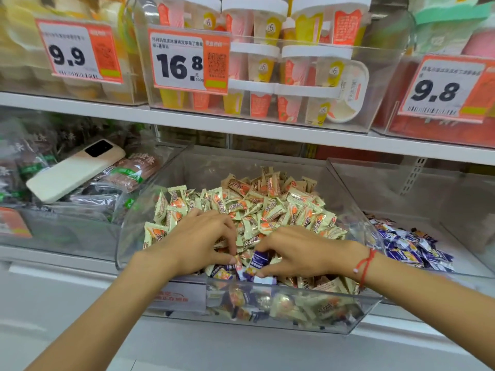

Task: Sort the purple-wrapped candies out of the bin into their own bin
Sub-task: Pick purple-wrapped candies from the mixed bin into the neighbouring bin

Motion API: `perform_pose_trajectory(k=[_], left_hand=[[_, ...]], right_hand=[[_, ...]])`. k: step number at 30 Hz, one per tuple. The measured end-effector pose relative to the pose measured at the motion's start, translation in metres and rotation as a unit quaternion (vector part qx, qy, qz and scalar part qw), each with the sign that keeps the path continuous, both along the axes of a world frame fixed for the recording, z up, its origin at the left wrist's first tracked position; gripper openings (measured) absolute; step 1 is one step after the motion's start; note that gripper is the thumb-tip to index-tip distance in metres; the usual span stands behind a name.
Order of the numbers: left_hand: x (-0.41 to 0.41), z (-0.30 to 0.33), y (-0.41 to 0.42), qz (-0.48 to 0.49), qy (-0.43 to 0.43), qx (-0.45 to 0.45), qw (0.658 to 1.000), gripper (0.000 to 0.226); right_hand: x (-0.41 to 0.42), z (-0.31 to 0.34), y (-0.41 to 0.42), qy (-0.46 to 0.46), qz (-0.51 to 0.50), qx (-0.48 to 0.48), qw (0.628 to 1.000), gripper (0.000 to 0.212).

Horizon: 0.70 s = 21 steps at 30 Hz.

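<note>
Both hands work the front of the mixed bin [267,321]. Right hand [300,253] pinches a purple candy [258,259] between curled fingers; left hand [192,242], fingers curled, pinches a wrapper. Candies look light, crinkly, slippery; best pinched mid-body. Purple bin [455,271] sits right.

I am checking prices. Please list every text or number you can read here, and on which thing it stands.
"9.9": left price tag, upper shelf.
"16.8", small "500g": middle price tag.
"9.8": right price tag.
"6": round marks on the dessert cups.
Chinese lines on the tags, candy wrappers, snack packets and bin front label: too blurred to read.
</note>
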<state>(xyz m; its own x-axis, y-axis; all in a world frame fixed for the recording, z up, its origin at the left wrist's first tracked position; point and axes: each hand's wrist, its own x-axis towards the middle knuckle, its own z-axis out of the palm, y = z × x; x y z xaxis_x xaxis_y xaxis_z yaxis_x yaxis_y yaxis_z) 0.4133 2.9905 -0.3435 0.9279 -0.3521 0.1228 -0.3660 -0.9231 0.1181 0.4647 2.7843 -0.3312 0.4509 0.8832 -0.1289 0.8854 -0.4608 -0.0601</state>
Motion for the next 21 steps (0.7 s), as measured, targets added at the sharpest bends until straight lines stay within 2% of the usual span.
perform_pose_trajectory(k=[5, 9, 13, 16, 21], left_hand=[[0.0, 0.0, 0.0, 0.05, -0.069, -0.063, 0.994, 0.01], [-0.002, 0.003, -0.001, 0.06, -0.079, -0.041, 0.994, 0.019], [-0.007, 0.005, -0.004, 0.049, -0.001, 0.036, 0.998, 0.051], [-0.007, 0.005, -0.008, 0.047, -0.003, 0.049, 0.998, 0.04], [-0.002, 0.001, -0.008, 0.041, -0.064, 0.023, 0.997, 0.019]], right_hand=[[0.02, 0.002, 0.012, -0.017, -0.066, 0.056, 0.996, 0.019], [0.034, 0.017, 0.005, -0.067, -0.122, 0.128, 0.982, 0.011], [0.033, 0.028, -0.01, 0.063, -0.159, 0.216, 0.961, 0.017], [0.023, 0.035, -0.024, 0.156, -0.209, 0.318, 0.912, 0.008], [-0.01, 0.042, -0.045, 0.206, -0.235, 0.427, 0.849, 0.011]])
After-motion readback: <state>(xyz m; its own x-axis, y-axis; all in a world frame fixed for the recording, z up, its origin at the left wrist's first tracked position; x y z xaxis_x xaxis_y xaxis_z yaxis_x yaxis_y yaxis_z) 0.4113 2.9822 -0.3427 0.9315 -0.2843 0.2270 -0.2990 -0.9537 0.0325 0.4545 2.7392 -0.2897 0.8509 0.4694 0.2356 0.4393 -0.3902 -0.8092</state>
